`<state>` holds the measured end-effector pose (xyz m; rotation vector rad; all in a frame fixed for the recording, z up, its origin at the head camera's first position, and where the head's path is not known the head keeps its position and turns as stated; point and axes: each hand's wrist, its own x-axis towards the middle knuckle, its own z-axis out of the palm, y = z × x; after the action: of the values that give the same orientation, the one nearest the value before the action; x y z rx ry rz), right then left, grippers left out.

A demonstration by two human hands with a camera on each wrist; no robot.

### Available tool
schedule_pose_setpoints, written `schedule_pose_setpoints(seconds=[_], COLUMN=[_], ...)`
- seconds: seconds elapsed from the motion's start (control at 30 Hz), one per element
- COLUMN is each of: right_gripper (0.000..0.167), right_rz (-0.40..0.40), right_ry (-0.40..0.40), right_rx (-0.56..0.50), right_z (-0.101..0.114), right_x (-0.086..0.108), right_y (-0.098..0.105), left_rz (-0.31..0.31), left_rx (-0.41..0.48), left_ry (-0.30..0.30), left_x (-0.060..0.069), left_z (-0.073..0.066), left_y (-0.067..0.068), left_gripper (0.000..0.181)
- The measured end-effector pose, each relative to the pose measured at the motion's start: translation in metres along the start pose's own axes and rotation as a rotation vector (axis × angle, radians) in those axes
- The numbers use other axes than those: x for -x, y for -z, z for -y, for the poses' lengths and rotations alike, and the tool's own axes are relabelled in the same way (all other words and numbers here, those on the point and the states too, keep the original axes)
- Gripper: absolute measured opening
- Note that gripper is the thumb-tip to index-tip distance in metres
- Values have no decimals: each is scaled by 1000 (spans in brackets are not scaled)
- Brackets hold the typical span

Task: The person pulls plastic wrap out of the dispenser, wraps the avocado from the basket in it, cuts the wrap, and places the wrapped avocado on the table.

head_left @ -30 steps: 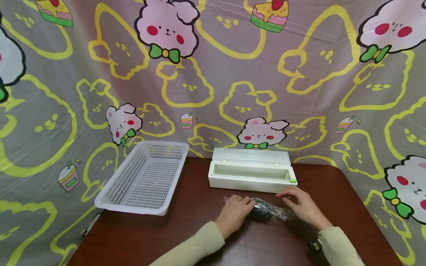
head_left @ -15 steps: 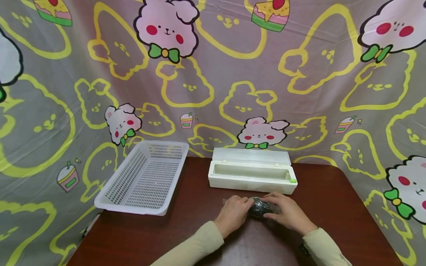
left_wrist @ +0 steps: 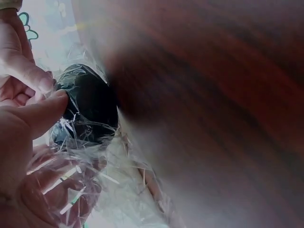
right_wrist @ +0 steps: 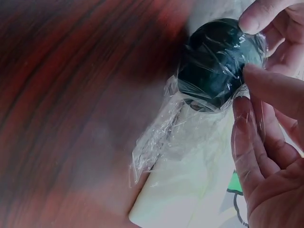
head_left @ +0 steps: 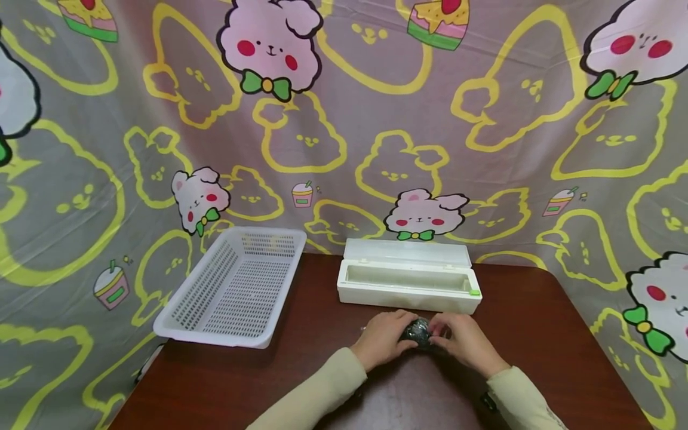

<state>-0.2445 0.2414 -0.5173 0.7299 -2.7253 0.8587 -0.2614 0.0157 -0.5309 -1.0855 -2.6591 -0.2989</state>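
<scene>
A dark green, rounded thing (head_left: 418, 332) lies on the table, wrapped in crinkled clear plastic wrap (right_wrist: 159, 137). Its exact kind is hidden by the wrap and the hands. My left hand (head_left: 383, 338) grips it from the left, thumb on the near side. On the right, my right hand (head_left: 464, 341) pinches the plastic wrap against the thing's end, with fingers curled. In the right wrist view, film stretches over the fingers of the right hand (right_wrist: 273, 142). Loose film hangs beside the green thing (left_wrist: 90, 107) in the left wrist view.
Just behind the hands stands a long white box (head_left: 408, 295), lid raised, with a green slider (head_left: 474, 292) at its right end. A white perforated basket (head_left: 269, 325) is at the left of the brown table (head_left: 317, 334). A patterned curtain (head_left: 349, 107) surrounds the table.
My right hand has moved left onto the wrapped thing and now pinches film at its end. The left hand has shifted slightly right, its thumb now showing on the near side.
</scene>
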Motion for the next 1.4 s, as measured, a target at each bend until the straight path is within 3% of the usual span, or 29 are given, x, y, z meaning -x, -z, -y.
schedule_pose_setpoints(seconds=[0.23,0.4,0.57,0.67,0.73,0.97,1.23,1.4], right_gripper=[15,11,49,75,83,71,69,66], right_rz=[28,-22,-16,55,100,97,94,92], right_ry=[-24,-46,-15,-21,-39,-51,-42,-20], right_rx=[-74,-97,18,85,103,138,140,122], right_z=[0,-2,-3,-3,-4,-2,0,1], right_x=[0,-1,0,-1,-2,-5,-3,-5], right_y=[5,2,-8,-14,-17,-20,-19,-17], left_rz=[-15,-39,-50,-57,-65,-71,-81,-71], left_rx=[72,81,58,36,23,-22,-58,-54], left_ry=[-8,-23,-30,-28,-27,-46,-122,-135], left_x=[-1,0,1,2,3,3,1,1], left_z=[4,9,12,12,13,15,15,17], left_y=[-3,-1,-1,-2,-2,1,-1,0], left_gripper=[47,42,45,47,48,57,47,48])
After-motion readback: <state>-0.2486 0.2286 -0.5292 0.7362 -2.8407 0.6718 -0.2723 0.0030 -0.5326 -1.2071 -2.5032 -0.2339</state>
